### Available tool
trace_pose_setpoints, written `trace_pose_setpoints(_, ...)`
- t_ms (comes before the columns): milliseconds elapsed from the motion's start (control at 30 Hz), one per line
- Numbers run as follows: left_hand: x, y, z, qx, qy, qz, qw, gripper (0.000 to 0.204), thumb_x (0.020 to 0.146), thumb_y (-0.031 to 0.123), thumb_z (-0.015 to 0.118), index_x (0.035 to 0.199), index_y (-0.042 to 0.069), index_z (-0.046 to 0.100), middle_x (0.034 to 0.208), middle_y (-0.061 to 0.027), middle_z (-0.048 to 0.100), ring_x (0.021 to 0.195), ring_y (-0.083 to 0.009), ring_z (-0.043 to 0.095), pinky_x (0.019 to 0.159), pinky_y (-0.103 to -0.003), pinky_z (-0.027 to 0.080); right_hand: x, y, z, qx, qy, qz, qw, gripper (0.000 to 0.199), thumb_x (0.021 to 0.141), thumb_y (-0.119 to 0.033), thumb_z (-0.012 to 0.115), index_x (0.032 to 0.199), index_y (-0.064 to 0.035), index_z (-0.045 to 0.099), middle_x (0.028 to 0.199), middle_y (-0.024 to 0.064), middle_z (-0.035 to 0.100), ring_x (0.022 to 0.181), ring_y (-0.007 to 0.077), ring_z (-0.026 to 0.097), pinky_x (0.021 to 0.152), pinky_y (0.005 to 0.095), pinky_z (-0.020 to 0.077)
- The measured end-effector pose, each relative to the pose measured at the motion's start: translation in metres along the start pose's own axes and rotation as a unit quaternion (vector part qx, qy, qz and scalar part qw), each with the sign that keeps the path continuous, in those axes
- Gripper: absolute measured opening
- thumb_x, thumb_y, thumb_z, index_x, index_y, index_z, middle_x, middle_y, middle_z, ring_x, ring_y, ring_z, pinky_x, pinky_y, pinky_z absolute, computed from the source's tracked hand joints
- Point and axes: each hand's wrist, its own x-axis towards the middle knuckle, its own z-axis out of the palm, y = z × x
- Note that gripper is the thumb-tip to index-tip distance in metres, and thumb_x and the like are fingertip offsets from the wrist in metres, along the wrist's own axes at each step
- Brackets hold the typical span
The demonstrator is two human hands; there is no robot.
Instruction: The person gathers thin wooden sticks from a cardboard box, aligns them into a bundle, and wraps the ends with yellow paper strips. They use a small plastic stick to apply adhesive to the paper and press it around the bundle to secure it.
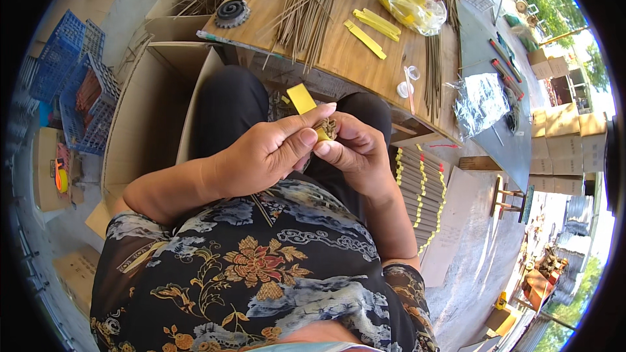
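Observation:
Above my lap, my left hand (277, 150) and my right hand (357, 151) meet, both closed around a small bundle of thin brown sticks (330, 130). The bundle's cut ends show between my fingers. A yellow strip (300, 98) lies against the bundle, its loose end standing up beyond my left fingers. My left thumb presses near the strip, and my right thumb and fingers pinch the bundle's side. A few thin stick tails show below my left hand. Most of the bundle's length is hidden by my hands.
On the wooden table (261, 0) lie loose brown sticks (308, 13), yellow strips (366, 39), a plastic bag (414, 5) and a dark coiled disc (233, 13). An open cardboard box (153, 111) stands at my left. Yellow-banded stick bundles (417, 189) lie at my right.

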Motion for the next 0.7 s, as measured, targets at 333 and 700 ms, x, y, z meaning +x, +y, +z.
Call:
trace_pose_setpoints(333,0.009,0.002,-0.002,-0.212,-0.070,-0.128,0.966,0.075,0.090,0.031,0.043,0.136,0.014,-0.012,0.073,-0.0013,0.046,0.054,-0.0040,0.041,0.042,-0.016,0.035,-0.006,-0.001,-0.019,-0.083,-0.038,0.019,0.996,0.023,0.081,-0.009,0.060,0.098,0.0034,0.050,0.086,0.0049,0.055,0.078,0.0097,0.055,0.070,0.0228,0.0446)
trace_pose_setpoints(700,0.009,0.000,0.003,-0.221,-0.076,-0.172,0.957,0.078,0.088,0.031,0.048,0.136,0.010,-0.011,0.080,-0.0037,0.048,0.056,-0.0058,0.045,0.043,-0.016,0.036,-0.003,-0.026,-0.024,-0.172,-0.092,0.042,0.980,0.020,0.080,-0.012,0.062,0.092,0.0034,0.058,0.082,0.0060,0.055,0.077,0.0111,0.050,0.066,0.0238,0.0412)
